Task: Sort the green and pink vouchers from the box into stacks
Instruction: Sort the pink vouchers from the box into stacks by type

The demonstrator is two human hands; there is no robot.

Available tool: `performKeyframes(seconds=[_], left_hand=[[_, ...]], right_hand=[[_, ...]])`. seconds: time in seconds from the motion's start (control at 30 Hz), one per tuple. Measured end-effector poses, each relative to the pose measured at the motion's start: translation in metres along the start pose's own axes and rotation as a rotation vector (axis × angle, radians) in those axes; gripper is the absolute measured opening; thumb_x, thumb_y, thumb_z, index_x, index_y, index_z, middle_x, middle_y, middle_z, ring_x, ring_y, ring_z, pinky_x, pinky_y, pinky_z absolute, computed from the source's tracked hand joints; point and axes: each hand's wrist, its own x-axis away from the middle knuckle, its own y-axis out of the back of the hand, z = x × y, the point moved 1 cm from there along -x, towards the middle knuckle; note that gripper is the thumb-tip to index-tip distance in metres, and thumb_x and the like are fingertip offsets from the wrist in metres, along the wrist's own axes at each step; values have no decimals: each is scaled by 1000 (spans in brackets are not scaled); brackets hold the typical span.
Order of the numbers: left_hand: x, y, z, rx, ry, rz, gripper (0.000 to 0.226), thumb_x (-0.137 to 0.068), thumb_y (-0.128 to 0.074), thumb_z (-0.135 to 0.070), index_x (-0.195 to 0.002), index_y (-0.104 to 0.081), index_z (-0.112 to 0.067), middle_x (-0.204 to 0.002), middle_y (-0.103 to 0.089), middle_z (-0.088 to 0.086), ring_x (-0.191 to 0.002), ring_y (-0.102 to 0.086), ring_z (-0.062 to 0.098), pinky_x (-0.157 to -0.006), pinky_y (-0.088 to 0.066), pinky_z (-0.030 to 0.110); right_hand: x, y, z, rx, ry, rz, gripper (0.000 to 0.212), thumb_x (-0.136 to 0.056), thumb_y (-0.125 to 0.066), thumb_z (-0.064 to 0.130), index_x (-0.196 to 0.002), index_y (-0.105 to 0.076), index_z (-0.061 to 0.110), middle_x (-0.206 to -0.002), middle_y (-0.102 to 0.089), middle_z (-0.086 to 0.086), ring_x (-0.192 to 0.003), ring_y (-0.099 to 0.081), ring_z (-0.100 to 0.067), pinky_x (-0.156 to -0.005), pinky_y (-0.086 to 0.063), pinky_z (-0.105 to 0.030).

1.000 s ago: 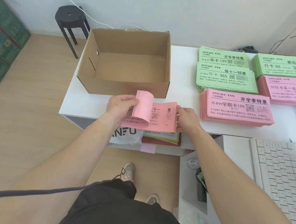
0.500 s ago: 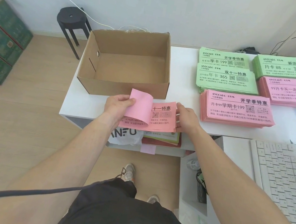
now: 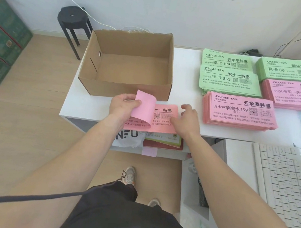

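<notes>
Here the pink vouchers (image 3: 162, 115) lie on the bench (image 3: 189, 64) just in front of the box (image 3: 126, 88), long axis left-right, print facing the person. The left hand (image 3: 122, 105) pinches the top sheet's curled left end. The right hand (image 3: 187, 120), fingers loosely spread, is at their right end.

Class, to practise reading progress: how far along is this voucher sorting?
Done: the box looks empty; three green stacks and two pink stacks lie on the table. In hand: the left hand holds the top of a pink bundle curled back, right hand open beside it. Left: probably placing this bundle.
</notes>
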Motion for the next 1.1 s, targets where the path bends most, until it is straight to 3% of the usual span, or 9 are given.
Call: performKeyframes(seconds=[0.1, 0.17, 0.33, 0.47, 0.53, 0.77, 0.87, 0.97, 1.1], left_hand=[[4, -14, -1, -49, -17, 38, 15, -91, -69, -14, -101, -69, -26, -102, -75, 2, -96, -72, 23, -89, -60, 49], [7, -22, -1, -73, -33, 84, 11, -95, -65, -19, -100, -70, -28, -102, -76, 0, -96, -73, 22, -90, -59, 48], [17, -34, -2, -80, 22, 333, 42, -109, -34, -42, -119, -68, -19, -105, -78, -4, -102, -72, 14, -93, -52, 30], [11, -26, -1, -37, 34, 148, 29, -107, -41, -24, -109, -69, -15, -99, -78, 3, -93, -72, 19, -88, -56, 31], [4, -15, 1, -68, 17, 17, 22, -102, -47, -15, -101, -69, -16, -91, -77, 4, -81, -68, 19, -80, -56, 32], [-6, 13, 3, -301, -72, -71, 20, -92, -62, -13, -100, -67, -30, -105, -67, -4, -89, -63, 18, -66, -47, 27], [-4, 16, 4, -440, -154, 6, 28, -85, -76, -26, -104, -64, -41, -113, -57, -4, -109, -55, 23, -86, -52, 36], [6, 14, -2, -663, -253, 100, 35, -83, -81, -32, -113, -64, -38, -119, -47, -2, -116, -35, 20, -97, -34, 32], [20, 7, -16, -671, -316, 229, 23, -81, -84, -31, -97, -68, -36, -109, -71, -11, -108, -65, 19, -93, -51, 39]], right_hand=[[5, 4, 5, 103, 78, -86, 39, -94, -61, 32, -131, -59, 22, -132, -56, -4, -118, -56, -25, -92, -51, -41], [8, 4, 10, -61, 108, 41, 30, -98, -55, 36, -122, -66, 21, -120, -67, 3, -107, -62, -18, -82, -49, -32], [15, -1, 23, -421, -2, 253, 56, -90, -48, 69, -112, -71, 22, -105, -75, 0, -93, -73, -21, -80, -61, -44], [6, 2, 12, -208, -46, 87, 16, -93, -60, 22, -102, -72, 16, -103, -75, -2, -87, -71, -21, -69, -61, -35], [2, 2, 4, -118, -53, 54, 25, -93, -54, 10, -109, -74, 14, -107, -74, -3, -89, -67, -22, -71, -55, -30], [-3, 3, 5, -143, -37, 74, 24, -96, -53, 9, -112, -68, 17, -105, -70, -2, -94, -66, -24, -72, -51, -29], [1, 10, 9, -225, 1, 98, 20, -98, -53, 9, -108, -64, 22, -101, -68, 4, -92, -66, -19, -61, -48, -22], [8, 27, 5, -349, 73, 162, 17, -101, -57, 9, -111, -65, 20, -104, -71, 8, -93, -68, -10, -71, -52, -16], [18, 64, -14, -415, 138, 158, 20, -100, -60, 9, -111, -70, 22, -112, -76, 5, -105, -71, -14, -94, -56, -34]])
